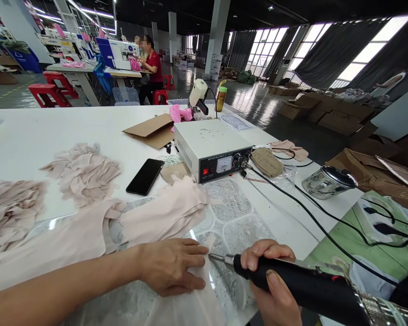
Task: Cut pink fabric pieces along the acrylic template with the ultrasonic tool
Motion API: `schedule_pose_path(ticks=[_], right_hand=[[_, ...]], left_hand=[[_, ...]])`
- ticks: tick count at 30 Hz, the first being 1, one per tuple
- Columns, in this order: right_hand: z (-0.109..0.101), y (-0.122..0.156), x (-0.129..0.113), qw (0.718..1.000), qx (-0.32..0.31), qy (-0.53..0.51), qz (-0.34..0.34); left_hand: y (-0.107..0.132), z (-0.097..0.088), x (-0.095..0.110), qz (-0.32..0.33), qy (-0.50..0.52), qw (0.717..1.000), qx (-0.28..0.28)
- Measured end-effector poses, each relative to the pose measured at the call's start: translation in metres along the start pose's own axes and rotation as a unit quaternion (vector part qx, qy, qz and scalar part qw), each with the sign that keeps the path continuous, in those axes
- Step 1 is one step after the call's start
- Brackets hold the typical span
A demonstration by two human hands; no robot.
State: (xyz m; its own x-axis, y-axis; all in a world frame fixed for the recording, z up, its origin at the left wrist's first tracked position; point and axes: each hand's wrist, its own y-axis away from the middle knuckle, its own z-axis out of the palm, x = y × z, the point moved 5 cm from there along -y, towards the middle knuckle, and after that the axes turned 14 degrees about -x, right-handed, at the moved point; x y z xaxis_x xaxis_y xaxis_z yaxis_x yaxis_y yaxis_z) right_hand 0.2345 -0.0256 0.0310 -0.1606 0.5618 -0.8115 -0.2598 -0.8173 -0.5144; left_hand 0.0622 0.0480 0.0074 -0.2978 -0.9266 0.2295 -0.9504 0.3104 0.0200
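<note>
My left hand lies with its fingers stretched out on a thin beige fabric piece, pressing it against the clear template sheet. In my right hand is a black pen-style ultrasonic cutter, held from the right with my fingers wrapped round its barrel. Its narrow metal tip meets the fabric edge just beside my left fingertips; whether it touches cannot be made out. Beyond my left hand lies a stack of beige fabric pieces. Rounded outlines show on the clear template sheet beneath.
A control box with a dial stands behind, its black cable running right. Around it are a phone, fabric heaps, a cardboard piece and a lidded glass jar. Another person sits at a sewing machine.
</note>
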Motion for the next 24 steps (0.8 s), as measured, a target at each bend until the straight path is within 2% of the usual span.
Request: schedule_pose_path(ticks=[11,16,18,20,24], right_hand=[[-0.001,-0.001,0.006,1.000,-0.012,-0.014,0.013],[-0.018,0.003,0.004,0.998,0.058,-0.015,-0.010],[-0.029,0.006,0.002,0.996,0.089,-0.004,-0.020],[-0.040,0.012,-0.001,0.992,0.123,0.005,-0.024],[-0.060,0.028,-0.003,0.983,0.184,-0.008,0.001]], left_hand=[[0.000,0.003,0.000,-0.009,0.005,1.000,-0.011],[0.006,-0.004,0.007,-0.032,0.020,0.999,0.023],[0.014,-0.010,0.014,-0.097,0.042,0.994,0.039],[0.025,-0.011,0.025,-0.205,0.073,0.975,0.039],[0.045,0.010,0.062,-0.374,0.140,0.917,0.000]])
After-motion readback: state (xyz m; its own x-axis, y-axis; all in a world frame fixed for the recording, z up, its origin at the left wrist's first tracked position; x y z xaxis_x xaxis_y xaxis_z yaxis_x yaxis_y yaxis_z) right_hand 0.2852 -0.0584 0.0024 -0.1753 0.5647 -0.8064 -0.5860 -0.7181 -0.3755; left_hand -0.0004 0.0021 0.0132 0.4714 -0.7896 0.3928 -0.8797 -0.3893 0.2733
